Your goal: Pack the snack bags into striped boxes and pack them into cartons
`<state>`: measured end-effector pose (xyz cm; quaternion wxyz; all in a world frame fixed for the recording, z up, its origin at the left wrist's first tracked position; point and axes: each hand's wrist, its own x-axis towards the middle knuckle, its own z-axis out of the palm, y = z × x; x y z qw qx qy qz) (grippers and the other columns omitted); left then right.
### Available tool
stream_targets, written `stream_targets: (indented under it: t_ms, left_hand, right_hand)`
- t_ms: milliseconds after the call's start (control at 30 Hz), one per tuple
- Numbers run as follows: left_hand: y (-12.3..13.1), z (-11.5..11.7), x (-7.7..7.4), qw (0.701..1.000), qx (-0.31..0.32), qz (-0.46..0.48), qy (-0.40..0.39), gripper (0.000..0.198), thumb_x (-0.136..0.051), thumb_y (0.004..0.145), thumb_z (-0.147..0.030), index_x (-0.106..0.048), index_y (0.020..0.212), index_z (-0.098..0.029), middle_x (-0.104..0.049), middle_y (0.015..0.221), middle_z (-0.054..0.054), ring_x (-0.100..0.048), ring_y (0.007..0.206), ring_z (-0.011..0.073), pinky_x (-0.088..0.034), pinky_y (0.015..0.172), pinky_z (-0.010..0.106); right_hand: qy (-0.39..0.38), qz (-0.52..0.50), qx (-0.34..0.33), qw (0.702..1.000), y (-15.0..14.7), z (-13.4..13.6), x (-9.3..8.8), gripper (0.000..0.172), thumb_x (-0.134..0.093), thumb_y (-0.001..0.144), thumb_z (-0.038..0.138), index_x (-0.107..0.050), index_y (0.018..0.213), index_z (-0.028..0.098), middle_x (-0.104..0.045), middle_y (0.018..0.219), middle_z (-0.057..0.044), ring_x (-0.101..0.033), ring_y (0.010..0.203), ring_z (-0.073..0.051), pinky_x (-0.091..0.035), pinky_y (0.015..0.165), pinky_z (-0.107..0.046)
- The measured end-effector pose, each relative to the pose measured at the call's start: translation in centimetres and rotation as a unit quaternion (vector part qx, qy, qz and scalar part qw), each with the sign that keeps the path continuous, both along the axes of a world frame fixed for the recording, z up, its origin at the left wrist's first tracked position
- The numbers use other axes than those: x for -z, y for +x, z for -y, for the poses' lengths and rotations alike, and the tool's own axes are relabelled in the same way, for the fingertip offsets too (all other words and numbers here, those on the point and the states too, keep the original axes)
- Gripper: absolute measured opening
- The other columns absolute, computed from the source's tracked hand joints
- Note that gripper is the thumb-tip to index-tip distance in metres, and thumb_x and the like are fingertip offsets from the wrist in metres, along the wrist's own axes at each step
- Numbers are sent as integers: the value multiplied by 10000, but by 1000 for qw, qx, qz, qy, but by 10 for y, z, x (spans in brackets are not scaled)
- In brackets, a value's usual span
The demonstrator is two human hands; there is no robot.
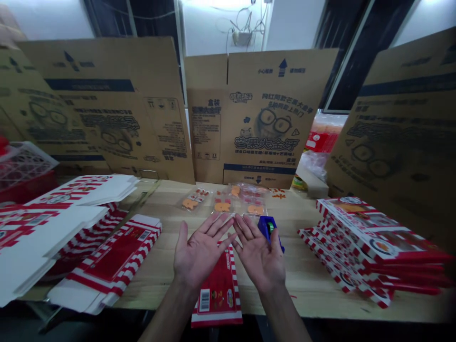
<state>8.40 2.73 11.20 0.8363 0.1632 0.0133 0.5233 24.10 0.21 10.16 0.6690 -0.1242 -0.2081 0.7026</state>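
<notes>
My left hand [199, 249] is palm up, fingers stretched and spread, with nothing in it. Beside it, my right hand [260, 256] is also turned palm up and holds nothing. The fingertips of the two hands come close together or touch in the middle. Under them lies a flat red and white striped box [219, 292] with a barcode, partly hidden by my hands and wrists. A blue tape dispenser [264, 223] with a green roll stands just behind my right hand, which covers part of it. Small clear packets [223, 205] with orange shapes lie beyond my fingertips.
Flattened red and white boxes [107, 259] and white-backed card sheets [76, 216] are piled at left. A stack of striped boxes [377, 242] stands at right on the wooden table [164, 275]. Large cardboard panels [249, 114] wall off the back. A white crate [26, 164] is far left.
</notes>
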Motion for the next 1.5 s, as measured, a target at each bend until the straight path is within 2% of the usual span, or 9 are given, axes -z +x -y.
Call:
stream_targets:
  t_ms: [300,633,800,1100,1267,1300,1367,1433,1500]
  left_hand:
    - [-9,-1,-9,1000,-28,-3,5,802,-277,903,-681,-406,1436,-97,-450,1439,251,-382,1367,395,-190,1121,624]
    - [-6,-6,-3,1000,-27,4,7,794,-313,898,-674,-385,1448,-105,-420,1464,247,-371,1377,384,-198,1124,606]
    - [-6,-6,-3,999,-6,22,26,783,-288,906,-668,-470,1383,-73,-434,1460,232,-326,1402,377,-197,1136,579]
    - [-8,-1,-11,998,-25,23,51,792,-262,885,-698,-594,1266,-87,-479,1434,210,-299,1408,396,-128,1134,607]
    - [-10,3,-21,996,-37,29,72,814,-228,884,-700,-628,1227,-78,-462,1443,214,-340,1383,412,-154,1121,602]
    - [-11,3,-22,996,-44,27,76,820,-232,879,-705,-631,1224,-78,-445,1454,218,-340,1382,417,-151,1119,603]
    - [-15,3,-23,995,-60,20,83,827,-241,869,-714,-635,1228,-81,-403,1480,223,-335,1381,427,-136,1115,609]
    - [-20,4,-22,993,-76,12,85,832,-243,866,-715,-626,1246,-82,-367,1502,225,-323,1386,433,-129,1110,616]
    - [-25,5,-21,992,-92,9,87,831,-241,865,-711,-617,1262,-86,-350,1512,224,-314,1390,432,-129,1107,617]
  right_hand:
    - [15,10,-8,1000,-11,-3,-8,680,-389,865,729,-661,1201,204,-526,1411,-110,-373,1390,-247,-276,1144,-478]
    - [17,17,0,1000,-15,-6,-9,690,-360,875,722,-660,1202,194,-507,1428,-114,-381,1388,-232,-254,1162,-440]
    - [8,30,13,999,-14,-4,-10,681,-350,871,730,-669,1186,216,-513,1425,-99,-392,1381,-238,-241,1168,-471]
    - [-8,39,17,999,-16,-2,-16,699,-361,864,733,-649,1216,203,-488,1444,-114,-358,1399,-263,-220,1171,-529]
    - [-34,88,68,993,-16,-1,-12,767,-386,807,767,-625,1261,197,-482,1443,-139,-368,1387,-319,-160,1171,-602]
    - [-43,102,85,990,-18,-3,-11,762,-400,792,762,-632,1256,204,-487,1439,-137,-375,1381,-327,-150,1176,-603]
    - [-69,134,111,982,-23,-8,-9,647,-462,776,696,-651,1232,278,-500,1432,-103,-387,1376,-305,-182,1186,-560]
    - [-100,156,122,975,-30,-14,-9,502,-531,769,567,-658,1204,350,-521,1416,-65,-387,1377,-279,-210,1179,-549]
    - [-128,153,122,972,-36,-20,-9,452,-554,761,447,-656,1195,370,-533,1403,-51,-373,1385,-275,-181,1180,-572]
